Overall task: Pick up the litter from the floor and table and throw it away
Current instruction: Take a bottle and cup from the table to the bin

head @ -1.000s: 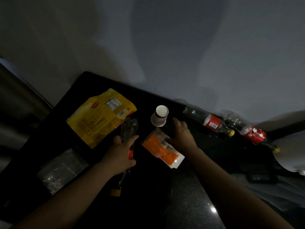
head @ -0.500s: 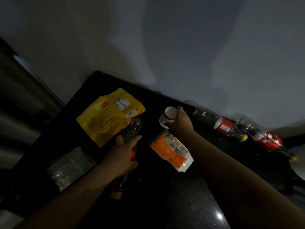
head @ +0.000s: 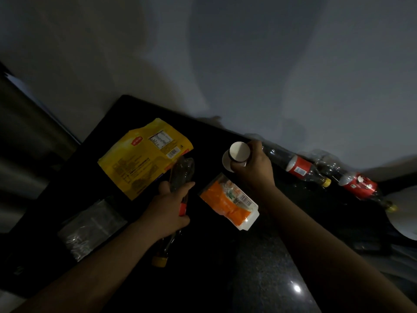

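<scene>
Pretty dim shot. Closest in is a black speckled table (head: 259, 267) with one little glint of light (head: 296, 289) on it, and both forearms reach out over it.

The left hand (head: 168, 211) is wrapped around the middle of a clear bottle (head: 182, 172) lying on the table, fingers curled over its red label. Its yellow cap (head: 159, 261) points back toward the person. Just left of that arm a crumpled plastic bag (head: 90, 227) lies flat. Between the two hands there's an orange packet (head: 228, 202), flat on the table with nothing touching it.

A bit further out, the right hand (head: 255, 168) grips a paper cup (head: 239, 152), fingers closed round its side with the cup tipped over sideways. Can't tell if it's off the table. The yellow packet (head: 144, 159) lies flat beyond the left hand, and the fat end of the clear bottle sits on its corner.

Along the far right edge, the first cola bottle (head: 300, 166) and second cola bottle (head: 358, 184) lie on their sides, end to end. A white round thing (head: 404, 218) pokes in at the right edge.

Behind it all is a plain pale wall (head: 270, 75) covered in big soft shadows. Left of the table is a dark banded area (head: 22, 154); no idea what it is.
</scene>
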The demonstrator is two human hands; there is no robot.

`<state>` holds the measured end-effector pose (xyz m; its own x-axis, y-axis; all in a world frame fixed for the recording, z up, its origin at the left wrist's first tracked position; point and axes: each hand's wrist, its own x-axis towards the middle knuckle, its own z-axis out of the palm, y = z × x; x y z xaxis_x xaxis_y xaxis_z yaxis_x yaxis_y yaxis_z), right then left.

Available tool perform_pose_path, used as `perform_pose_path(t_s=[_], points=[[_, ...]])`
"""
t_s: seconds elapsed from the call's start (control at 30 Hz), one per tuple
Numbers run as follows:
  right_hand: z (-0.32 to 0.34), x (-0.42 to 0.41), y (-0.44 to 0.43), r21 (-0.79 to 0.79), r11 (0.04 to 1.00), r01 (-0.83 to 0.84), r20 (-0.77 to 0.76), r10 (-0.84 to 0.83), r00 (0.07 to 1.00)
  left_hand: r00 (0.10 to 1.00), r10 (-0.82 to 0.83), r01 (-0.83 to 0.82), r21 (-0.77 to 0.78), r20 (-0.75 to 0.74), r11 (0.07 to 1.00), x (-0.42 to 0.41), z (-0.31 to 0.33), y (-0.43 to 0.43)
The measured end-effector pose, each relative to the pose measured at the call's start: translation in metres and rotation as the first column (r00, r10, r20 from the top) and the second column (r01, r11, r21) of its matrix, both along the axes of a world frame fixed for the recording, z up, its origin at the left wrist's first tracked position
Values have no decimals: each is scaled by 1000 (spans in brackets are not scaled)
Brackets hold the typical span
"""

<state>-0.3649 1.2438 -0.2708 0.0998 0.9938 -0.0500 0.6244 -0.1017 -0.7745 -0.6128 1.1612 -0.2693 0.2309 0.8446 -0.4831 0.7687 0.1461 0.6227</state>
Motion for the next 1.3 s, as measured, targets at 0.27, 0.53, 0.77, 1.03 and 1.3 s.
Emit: perform_pose_path(t_s=[0.27,0.53,0.77,1.03,1.3], points=[[6,28,-48,-39,995,-89,57,92,994,1000,-23,23,10,-1,1000,11,0,5],[-32,24,-58,-333,914,-232,291,334,897,999,-22,22,-1,-23,1000,9,-2,2],[-56,16,-64,-412,892,-187,461,381,802,1000,-5,4,-10,-21,1000,-1,-5,-1],[-60,16,-64,-404,895,-190,491,387,781,1000,3,-3,-14,-24,1000,-7,-9,-3],[-58,14,-69,-404,895,-189,482,384,787,1000,-4,3,-30,-31,1000,-10,-12,-2]])
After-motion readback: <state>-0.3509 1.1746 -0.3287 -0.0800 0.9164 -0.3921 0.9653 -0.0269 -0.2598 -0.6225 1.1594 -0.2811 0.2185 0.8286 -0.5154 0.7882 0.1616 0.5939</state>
